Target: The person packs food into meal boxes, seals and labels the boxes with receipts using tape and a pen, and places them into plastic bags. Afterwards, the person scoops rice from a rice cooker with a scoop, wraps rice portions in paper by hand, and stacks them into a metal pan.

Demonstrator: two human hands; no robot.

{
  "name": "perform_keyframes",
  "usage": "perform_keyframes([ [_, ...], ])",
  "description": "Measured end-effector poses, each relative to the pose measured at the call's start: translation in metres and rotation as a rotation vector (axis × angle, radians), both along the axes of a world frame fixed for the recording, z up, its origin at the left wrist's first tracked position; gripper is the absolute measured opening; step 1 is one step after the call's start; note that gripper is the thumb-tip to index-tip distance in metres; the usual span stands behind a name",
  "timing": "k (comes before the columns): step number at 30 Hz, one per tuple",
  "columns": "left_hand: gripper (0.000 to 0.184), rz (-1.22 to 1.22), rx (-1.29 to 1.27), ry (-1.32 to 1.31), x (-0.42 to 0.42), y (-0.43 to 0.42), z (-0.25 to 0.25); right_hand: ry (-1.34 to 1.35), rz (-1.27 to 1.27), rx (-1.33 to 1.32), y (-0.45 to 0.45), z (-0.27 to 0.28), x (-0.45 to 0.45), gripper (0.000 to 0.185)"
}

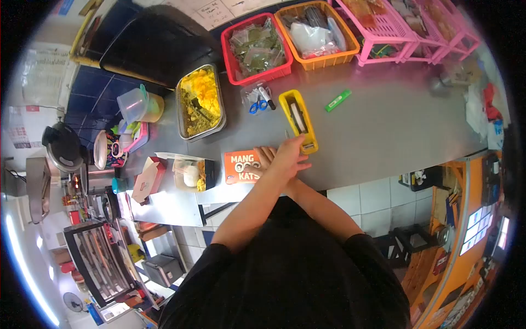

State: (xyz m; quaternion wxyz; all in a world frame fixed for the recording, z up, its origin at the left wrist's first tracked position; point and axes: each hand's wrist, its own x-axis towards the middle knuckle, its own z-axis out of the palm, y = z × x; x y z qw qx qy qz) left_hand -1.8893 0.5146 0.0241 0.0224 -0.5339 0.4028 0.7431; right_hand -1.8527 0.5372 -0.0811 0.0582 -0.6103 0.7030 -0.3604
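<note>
My forearms cross, the left one on top. My left hand (292,156) reaches over to the near end of a yellow tape dispenser (283,102), its fingertips beside the metal edge and its thumb apart. Whether it touches the dispenser I cannot tell. My right hand (265,159) lies with fingers spread on the right part of an orange printed box (233,171), partly covering the lettering. To the left stands an open food box (179,178) with white and yellow food inside. A green stick-like packet (337,101) lies right of the dispenser.
Beyond the dispenser are blue-handled scissors (257,106) and a marker (267,98). A metal tray (221,122) of yellow food, a red basket (226,57) of packets, an orange basket (329,61) and pink racks (383,46) line the counter's back. Another carton (148,180) stands left.
</note>
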Motion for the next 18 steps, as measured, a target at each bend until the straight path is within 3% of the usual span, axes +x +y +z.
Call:
perform_keyframes([
  [2,0.036,0.042,0.071,-0.075,-0.007,0.005,-0.018,0.073,0.047,-0.046,0.006,0.002,-0.004,0.057],
  [5,0.036,0.029,0.108,0.083,0.007,0.004,-0.037,0.033,0.016,-0.043,0.003,-0.005,-0.001,0.056],
  [7,0.031,0.031,-0.015,0.226,0.023,0.014,-0.043,0.008,0.001,-0.038,0.0,-0.009,0.002,0.056],
  [8,0.031,0.027,-0.018,0.218,0.029,0.021,-0.046,0.0,-0.003,-0.041,0.002,-0.001,-0.002,0.056],
  [10,0.028,-0.144,-0.263,0.161,0.04,0.038,-0.047,-0.111,0.069,-0.01,0.008,0.011,-0.007,0.06],
  [13,0.019,-0.075,-0.353,-0.039,0.018,0.044,-0.045,-0.128,0.069,-0.033,0.012,0.022,-0.011,0.063],
  [15,0.018,-0.034,-0.33,-0.072,0.016,0.04,-0.039,-0.143,0.121,-0.071,0.007,0.011,-0.009,0.064],
  [17,0.017,-0.011,-0.295,-0.137,0.024,0.038,-0.031,-0.083,-0.014,-0.161,0.003,-0.002,0.003,0.065],
  [18,0.013,-0.034,-0.189,-0.07,0.035,0.026,-0.048,-0.085,0.017,-0.182,0.001,-0.006,0.003,0.065],
])
